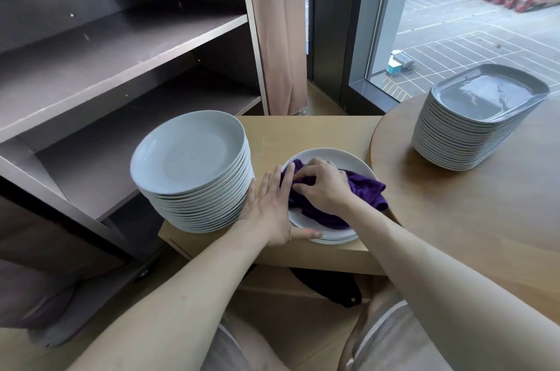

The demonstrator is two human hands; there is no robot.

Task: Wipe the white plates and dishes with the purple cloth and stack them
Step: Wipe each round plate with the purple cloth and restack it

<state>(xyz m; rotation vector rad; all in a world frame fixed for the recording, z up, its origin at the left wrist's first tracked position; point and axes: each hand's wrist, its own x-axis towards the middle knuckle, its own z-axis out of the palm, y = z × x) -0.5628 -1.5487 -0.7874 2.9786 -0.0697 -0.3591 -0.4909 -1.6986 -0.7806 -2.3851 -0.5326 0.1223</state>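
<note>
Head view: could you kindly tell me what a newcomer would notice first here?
The purple cloth, gripped by the right hand on a white plate at the centre, draws the eye first, while the left hand lies flat at the plate's left edge. Just left rises a tall stack of round white plates, and a stack of rectangular dishes stands on the round wooden table at the right.

One wide-angle view, worn on the person's head, looks forward and steeply down. It sits close above a small pale wooden table (303, 134).
</note>
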